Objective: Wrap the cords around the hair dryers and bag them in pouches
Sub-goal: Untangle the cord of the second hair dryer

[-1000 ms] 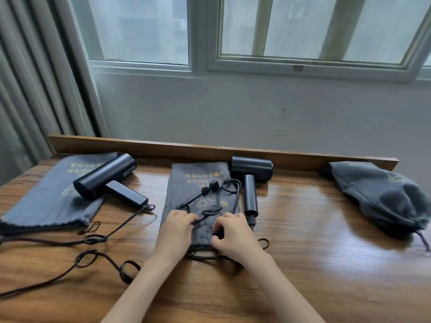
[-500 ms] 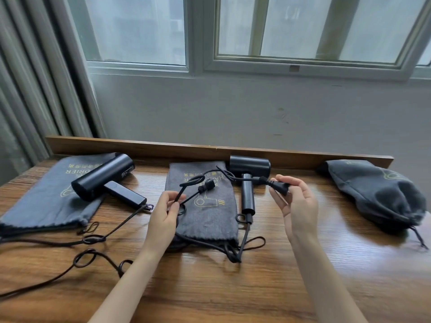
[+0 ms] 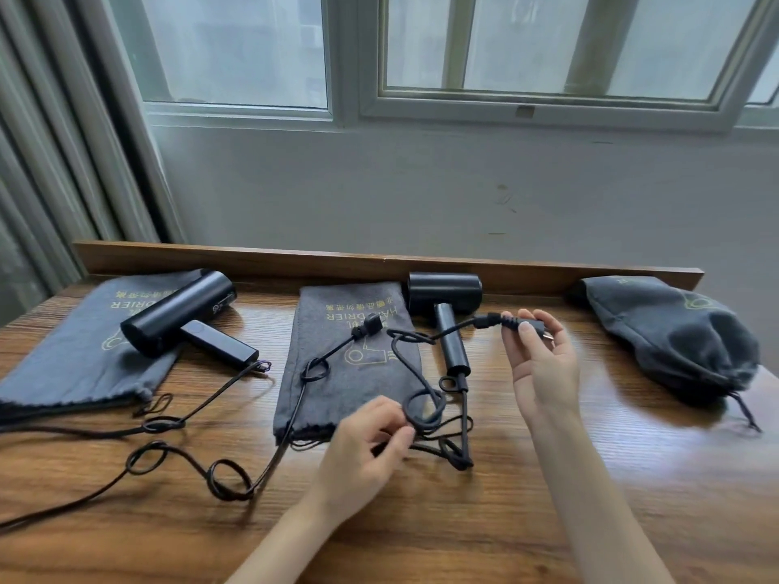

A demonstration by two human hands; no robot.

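A black hair dryer point(image 3: 449, 314) lies at the table's back middle, beside a flat grey pouch point(image 3: 337, 385). Its black cord point(image 3: 415, 368) loops over the pouch and tangles near the front. My right hand point(image 3: 543, 364) pinches the plug point(image 3: 525, 326) at the cord's end, lifted above the table. My left hand point(image 3: 366, 448) pinches a coil of the same cord near the pouch's open end. A second hair dryer point(image 3: 181, 318) rests on another flat pouch point(image 3: 80, 360) at the left, and its cord point(image 3: 189, 465) trails across the table, with its plug lying on the middle pouch.
A filled, bulging grey pouch point(image 3: 674, 339) with a drawstring lies at the back right. A raised wooden ledge point(image 3: 379, 263) runs along the table's back edge under the window. Curtains hang at the left.
My left hand dropped from the pouch's upper part toward the front and now pinches the cord's lower coil. My right hand still holds the plug, having lifted it away from the pouch.
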